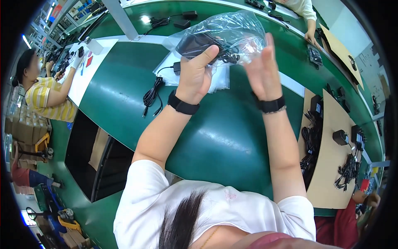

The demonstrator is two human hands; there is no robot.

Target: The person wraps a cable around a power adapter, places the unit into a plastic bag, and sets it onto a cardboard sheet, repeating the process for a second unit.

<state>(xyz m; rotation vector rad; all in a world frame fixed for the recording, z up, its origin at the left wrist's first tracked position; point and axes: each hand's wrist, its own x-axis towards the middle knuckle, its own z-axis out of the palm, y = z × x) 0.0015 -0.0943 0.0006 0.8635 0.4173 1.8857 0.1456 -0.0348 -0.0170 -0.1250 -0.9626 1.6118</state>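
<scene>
Near the top middle of the frame, the left hand [194,74] is gripping a black power adapter [199,43] through a clear plastic bag [232,31], thumb pressing on it, probably so it's not sliding around. The right hand [262,70] is flat with fingers straight, steadying the bag's side. Another corded adapter [155,91] is lying on the green table [207,133] just left of the wrist.

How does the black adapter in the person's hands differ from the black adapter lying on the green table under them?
The held adapter sits inside a clear plastic bag, gripped by the left hand; the lying adapter is bare, resting on flat bags. Its cable trails across the green table. Both are black.
</scene>
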